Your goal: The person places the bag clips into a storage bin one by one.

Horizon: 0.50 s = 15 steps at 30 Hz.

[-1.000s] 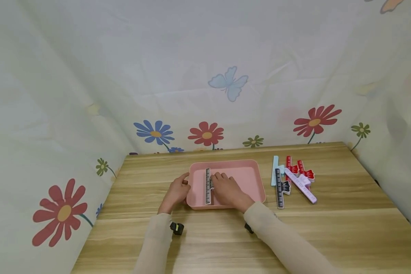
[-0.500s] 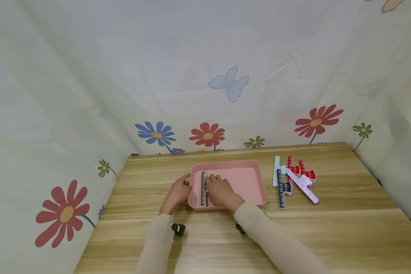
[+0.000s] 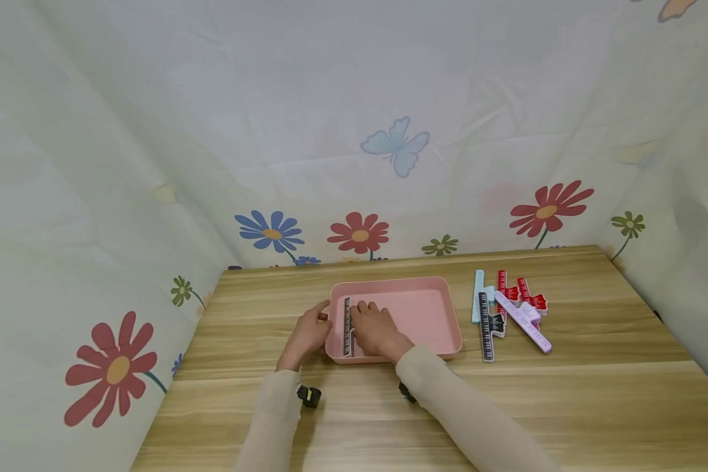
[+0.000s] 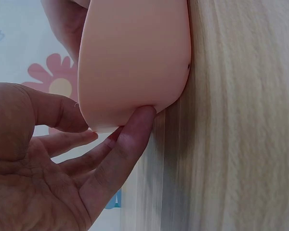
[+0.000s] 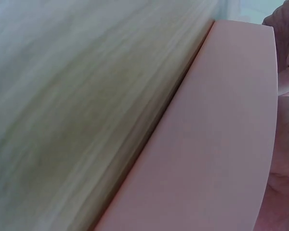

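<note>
A pink tray (image 3: pixel 419 314) lies on the table. Along its left side, inside, is a black sheet-music clip (image 3: pixel 347 326) with a piano-key print, its long bar running front to back. My right hand (image 3: pixel 376 330) reaches over the front rim and holds this clip from the right; its fingers cover the clip's handle. At the tray's left end, my left hand (image 3: pixel 308 333) grips the wall. In the left wrist view, the thumb (image 4: pixel 62 113) is at the rim and a finger (image 4: pixel 127 149) presses the outer wall low down. Only part of the right hand (image 5: pixel 284 163) shows behind the tray wall in the right wrist view.
Right of the tray, several similar clips lie partly overlapping: a light blue one (image 3: pixel 478 298), a black one (image 3: pixel 486 328), a lilac one (image 3: pixel 525 322) and two red ones, one (image 3: pixel 532 298) farther right. A flowered cloth (image 3: pixel 307 131) hangs behind the table (image 3: pixel 613 328).
My right hand has slid the black clip leftward inside the tray, close to the left wall. The left hand has stayed at the tray's left end.
</note>
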Available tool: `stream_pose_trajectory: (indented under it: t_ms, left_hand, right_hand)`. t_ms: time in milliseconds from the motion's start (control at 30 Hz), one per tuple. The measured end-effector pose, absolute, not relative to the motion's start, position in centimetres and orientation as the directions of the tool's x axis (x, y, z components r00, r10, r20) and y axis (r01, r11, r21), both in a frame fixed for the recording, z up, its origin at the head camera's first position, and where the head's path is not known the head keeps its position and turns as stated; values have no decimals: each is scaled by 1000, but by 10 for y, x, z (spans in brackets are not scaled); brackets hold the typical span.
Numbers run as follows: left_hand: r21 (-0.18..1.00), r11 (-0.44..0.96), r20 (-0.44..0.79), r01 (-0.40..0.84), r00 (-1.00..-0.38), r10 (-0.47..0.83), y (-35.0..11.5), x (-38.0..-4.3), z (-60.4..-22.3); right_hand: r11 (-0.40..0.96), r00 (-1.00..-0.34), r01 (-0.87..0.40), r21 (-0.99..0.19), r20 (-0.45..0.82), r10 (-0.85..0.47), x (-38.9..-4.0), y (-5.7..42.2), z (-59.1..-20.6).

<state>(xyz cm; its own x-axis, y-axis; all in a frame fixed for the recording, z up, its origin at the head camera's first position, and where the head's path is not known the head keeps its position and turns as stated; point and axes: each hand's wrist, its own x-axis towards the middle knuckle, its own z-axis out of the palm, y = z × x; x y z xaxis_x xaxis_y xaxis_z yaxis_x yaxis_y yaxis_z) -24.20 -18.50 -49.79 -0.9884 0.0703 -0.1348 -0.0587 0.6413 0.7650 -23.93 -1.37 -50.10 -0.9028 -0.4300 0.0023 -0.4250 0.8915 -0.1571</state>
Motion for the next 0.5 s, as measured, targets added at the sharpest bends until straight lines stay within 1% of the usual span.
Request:
stream_pose_trajectory:
  t_ms: [333, 500]
  left_hand:
    - [769, 637, -136, -61, -988, 68, -185, -241, -505]
    - [780, 623, -122, -54, -990, 66, -186, -241, -503]
  right_hand:
    - [892, -908, -403, -206, -29, -417, -242, -16, -509]
    - [891, -912, -387, -238, -42, -407, -243, -12, -503]
